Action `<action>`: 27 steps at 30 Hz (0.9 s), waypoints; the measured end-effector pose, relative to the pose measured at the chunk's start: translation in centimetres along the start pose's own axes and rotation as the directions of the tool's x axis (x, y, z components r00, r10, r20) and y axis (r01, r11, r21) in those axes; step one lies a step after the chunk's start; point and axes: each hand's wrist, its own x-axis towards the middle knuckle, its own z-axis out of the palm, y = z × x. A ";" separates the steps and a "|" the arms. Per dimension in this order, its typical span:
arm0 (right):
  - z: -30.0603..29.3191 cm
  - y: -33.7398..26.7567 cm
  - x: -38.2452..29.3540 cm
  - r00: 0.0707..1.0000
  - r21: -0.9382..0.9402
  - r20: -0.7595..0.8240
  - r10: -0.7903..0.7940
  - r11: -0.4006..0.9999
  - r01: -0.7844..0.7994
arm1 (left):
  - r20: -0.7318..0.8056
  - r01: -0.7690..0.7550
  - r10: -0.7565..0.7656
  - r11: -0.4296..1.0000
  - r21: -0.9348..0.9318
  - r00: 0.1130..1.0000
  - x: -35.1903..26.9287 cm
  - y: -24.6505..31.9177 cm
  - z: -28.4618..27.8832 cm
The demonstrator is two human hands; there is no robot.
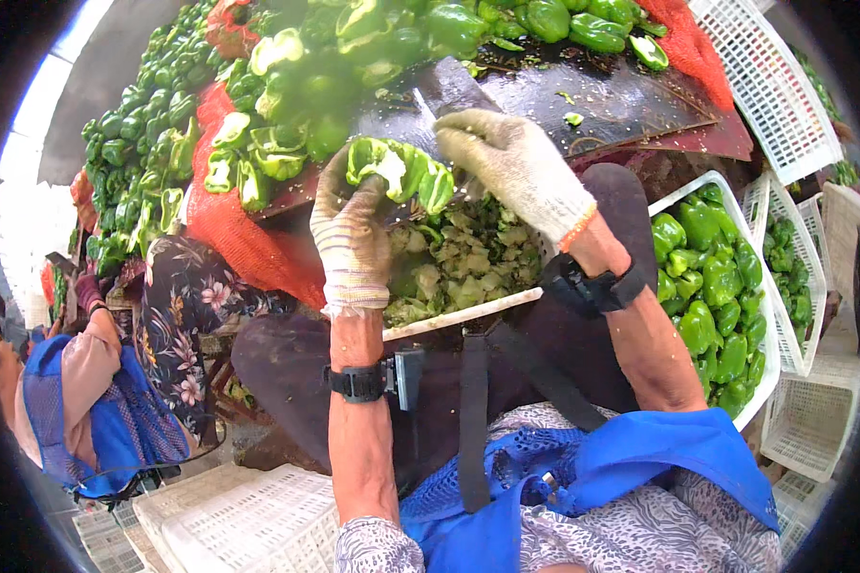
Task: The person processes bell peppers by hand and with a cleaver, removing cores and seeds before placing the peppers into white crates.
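Note:
My left hand point(355, 215), in a striped knitted glove, grips a cut green bell pepper point(405, 172), its pale inside showing. To its right, my right hand point(505, 161), in a cream knitted glove, has its fingers bent together at the edge of a dark wet board point(588, 93). A dark, shiny flat piece lies by those fingertips; whether they hold it or anything else cannot be told. Below both hands, a white-rimmed crate point(466, 315) holds pale pepper cores and scraps point(466, 258). Cut pepper halves point(279, 161) lie left of the board.
A white crate point(767, 344) of green peppers stands at my right, with more white crates point(767, 86) beyond. Whole peppers point(459, 25) are heaped ahead beside red mesh sacking point(236, 229). A co-worker in a blue vest point(122, 422) sits at the left. Stacked crates point(258, 516) stand lower left.

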 end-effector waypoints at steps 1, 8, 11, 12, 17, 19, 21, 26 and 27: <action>0.2 -0.5 -0.2 0.998 0.030 0.058 0.028 0.999 -0.030 | 0.013 -0.008 0.009 1.000 -0.012 1.000 -0.5 0.0 0.5; 0.3 -0.6 -1.9 0.933 -0.243 -0.055 -0.355 0.911 0.332 | 0.015 -0.007 0.005 0.990 0.139 1.000 -3.0 0.9 2.9; 0.1 -0.4 -2.6 0.821 -0.569 0.123 -0.558 0.638 0.519 | 0.058 0.027 -0.041 0.977 0.214 0.997 -3.4 1.3 3.2; 0.2 -0.4 -2.7 0.797 -0.584 0.146 -0.586 0.599 0.548 | 0.072 0.041 -0.059 0.971 0.236 0.996 -3.4 1.3 3.2; 0.4 0.4 -2.9 0.807 -0.595 0.276 -0.522 0.566 0.570 | 0.204 0.069 -0.111 0.976 0.206 0.973 -3.5 1.3 3.0; 0.1 0.8 -3.0 0.852 -0.558 0.323 -0.412 0.644 0.523 | 0.248 0.078 -0.131 0.974 0.212 0.960 -3.6 1.2 2.6; -0.6 1.2 -2.6 0.841 -0.538 0.337 -0.422 0.647 0.540 | 0.256 0.116 -0.166 0.973 0.199 0.952 -3.6 1.1 2.2; -3.1 0.9 0.3 0.980 0.128 -0.122 -0.155 0.977 0.171 | 0.292 0.213 -0.199 0.977 -0.016 0.936 -3.0 1.4 1.1; -3.5 0.7 1.1 0.961 0.113 -0.185 -0.206 0.967 0.229 | 0.268 0.234 -0.219 0.972 -0.026 0.938 -2.9 1.4 1.0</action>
